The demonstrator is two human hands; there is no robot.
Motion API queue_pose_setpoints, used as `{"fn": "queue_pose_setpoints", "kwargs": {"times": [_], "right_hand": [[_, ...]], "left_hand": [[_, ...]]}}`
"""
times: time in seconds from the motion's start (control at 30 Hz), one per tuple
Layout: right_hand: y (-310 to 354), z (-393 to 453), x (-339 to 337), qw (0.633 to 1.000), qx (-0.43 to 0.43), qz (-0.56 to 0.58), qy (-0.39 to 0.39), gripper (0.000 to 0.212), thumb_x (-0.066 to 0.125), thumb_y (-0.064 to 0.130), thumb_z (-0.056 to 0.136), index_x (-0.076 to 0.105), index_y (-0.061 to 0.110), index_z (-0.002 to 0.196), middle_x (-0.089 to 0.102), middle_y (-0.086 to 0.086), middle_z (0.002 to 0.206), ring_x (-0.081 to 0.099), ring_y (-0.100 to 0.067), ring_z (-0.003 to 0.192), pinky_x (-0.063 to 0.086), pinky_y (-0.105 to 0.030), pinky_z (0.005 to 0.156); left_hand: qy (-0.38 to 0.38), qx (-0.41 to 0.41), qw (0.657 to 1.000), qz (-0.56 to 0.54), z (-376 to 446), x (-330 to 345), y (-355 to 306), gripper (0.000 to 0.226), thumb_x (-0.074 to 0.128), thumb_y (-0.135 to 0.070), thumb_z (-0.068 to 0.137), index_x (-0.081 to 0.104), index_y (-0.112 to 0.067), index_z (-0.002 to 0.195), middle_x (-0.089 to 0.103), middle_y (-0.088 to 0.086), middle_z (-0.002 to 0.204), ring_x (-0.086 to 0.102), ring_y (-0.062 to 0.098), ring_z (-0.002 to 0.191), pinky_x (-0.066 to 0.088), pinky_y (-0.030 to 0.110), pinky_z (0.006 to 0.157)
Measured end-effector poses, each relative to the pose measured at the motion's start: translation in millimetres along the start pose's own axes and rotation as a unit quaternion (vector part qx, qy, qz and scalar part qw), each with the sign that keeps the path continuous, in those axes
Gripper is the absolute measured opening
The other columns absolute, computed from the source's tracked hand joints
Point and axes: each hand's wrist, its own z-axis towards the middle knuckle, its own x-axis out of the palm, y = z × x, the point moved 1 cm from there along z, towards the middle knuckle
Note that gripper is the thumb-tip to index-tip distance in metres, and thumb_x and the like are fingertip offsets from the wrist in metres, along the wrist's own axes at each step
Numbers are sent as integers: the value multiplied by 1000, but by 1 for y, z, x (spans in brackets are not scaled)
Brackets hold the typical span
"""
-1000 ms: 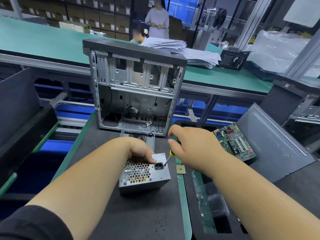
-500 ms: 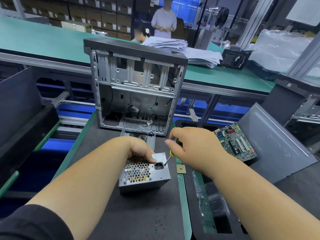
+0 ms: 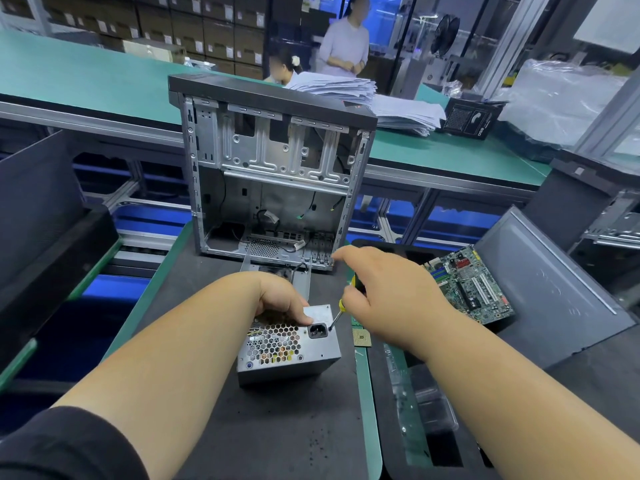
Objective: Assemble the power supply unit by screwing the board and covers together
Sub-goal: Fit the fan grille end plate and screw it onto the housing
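- The PSU [image 3: 289, 344], a grey sheet-metal box with a honeycomb grille and a black power socket on its top face, stood on the dark mat [image 3: 263, 431] just in front of the case [image 3: 273, 168].
- The left hand [image 3: 282, 299] gripped the PSU's far top edge, thumb curled onto the face beside the socket.
- The right hand [image 3: 384, 299] held a screwdriver [image 3: 337, 315] with a yellow-and-black handle, index finger stretched forward; its thin metal shaft slanted down to the PSU's face just right of the socket.
- The case stood upright and open, bare stamped steel inside with loose cables low down, under a black top panel.
- A small square gold chip [image 3: 362, 337] lay just right of the PSU on the green strip.
- A green motherboard [image 3: 469, 284] rested in a black tray [image 3: 391, 403] to the right, beside a flat grey side panel [image 3: 554, 289].
- Paper stacks [image 3: 349, 88] lay on the green bench behind, where 2 people [image 3: 343, 46] were.
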Motion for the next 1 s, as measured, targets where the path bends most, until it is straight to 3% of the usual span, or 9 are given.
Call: {"fn": "queue_pose_setpoints", "kwargs": {"times": [0.1,0.23,0.37,0.47,0.57,0.63,0.77,0.9,1.0], "right_hand": [[0,1,1,1000,-15,-3,-4,42,47,32,90,48,38,132,58,12,97,54,-15,85,34,-29,61],[-2,1,2,999,7,-51,-14,33,41,51,98,52,38,126,54,9,70,55,-16,72,41,-30,56],[-1,1,1,999,15,-30,-9,34,38,50,95,57,32,118,60,8,86,58,-19,83,45,-31,64],[1,3,0,1000,3,2,4,43,45,34,89,47,33,132,57,8,101,55,-20,91,43,-32,68],[0,3,0,1000,8,-8,-2,43,47,38,94,41,35,136,61,8,89,57,-19,82,48,-34,65],[-1,2,-1,999,15,-44,-9,35,43,49,98,48,34,129,60,7,79,57,-19,76,47,-32,60],[-2,3,-1,999,23,-38,-12,32,38,51,97,59,32,112,57,9,84,56,-17,81,38,-30,59],[-1,5,0,1000,11,5,-10,39,45,34,92,51,31,130,52,9,94,54,-20,89,35,-32,63],[-2,5,1,999,14,-18,-34,39,43,46,98,43,35,135,54,9,73,56,-18,73,37,-30,54]], "left_hand": [[-6,-1,1000,8,0,0,0,16,54,-13,98,65,-12,110,62,9,95,56,22,82,45,31,78],[-1,-3,1000,-6,-1,-2,0,15,55,-12,98,67,-11,107,67,10,95,62,26,87,48,40,93],[3,-4,1000,-4,0,-3,1,16,55,-12,98,66,-11,109,67,12,99,61,28,92,44,45,103],[5,-6,1000,-8,2,-3,1,20,55,-12,98,66,-10,114,66,13,101,61,29,94,43,47,104],[8,-4,1000,-6,2,-4,1,23,55,-12,98,65,-9,118,67,13,102,60,29,97,43,47,104],[9,-3,1000,-3,1,-5,0,17,55,-13,98,67,-11,110,68,12,100,62,28,93,46,44,99],[5,-3,1000,-11,2,-4,1,14,54,-11,98,67,-12,103,67,10,94,62,24,84,49,37,90],[3,-3,1000,-16,2,-4,2,14,54,-10,97,67,-10,104,66,12,95,61,27,87,44,44,102],[6,-5,1000,-16,2,-3,1,17,54,-10,97,66,-9,109,67,12,98,61,28,91,42,47,105]]}}
